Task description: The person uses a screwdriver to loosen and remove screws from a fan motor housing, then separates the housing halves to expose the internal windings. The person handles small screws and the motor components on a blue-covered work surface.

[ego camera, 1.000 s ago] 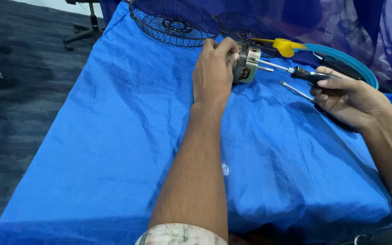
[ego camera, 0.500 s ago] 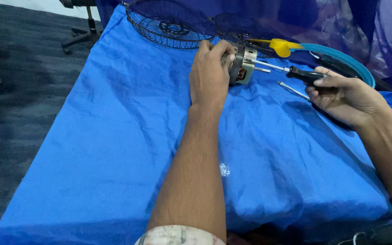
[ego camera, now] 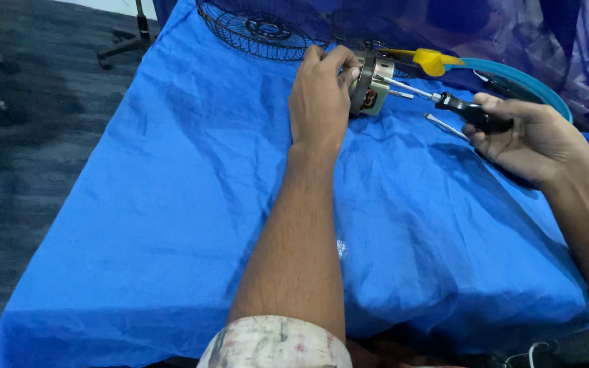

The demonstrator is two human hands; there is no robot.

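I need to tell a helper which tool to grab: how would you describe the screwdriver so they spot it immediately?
On the blue cloth, look right of the fan motor. The screwdriver, in the right hand, has a black handle, unlike the yellow tool behind.

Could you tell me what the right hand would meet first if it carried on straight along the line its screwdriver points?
Most likely the small metal fan motor: the right hand aims the black-handled screwdriver left at it, tip apparently there already, though depth is unclear.

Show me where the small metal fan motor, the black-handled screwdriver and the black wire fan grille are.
small metal fan motor (ego camera: 371,85), head view, on its housing
black-handled screwdriver (ego camera: 468,109), head view, on the handle
black wire fan grille (ego camera: 264,28), head view, on its hub
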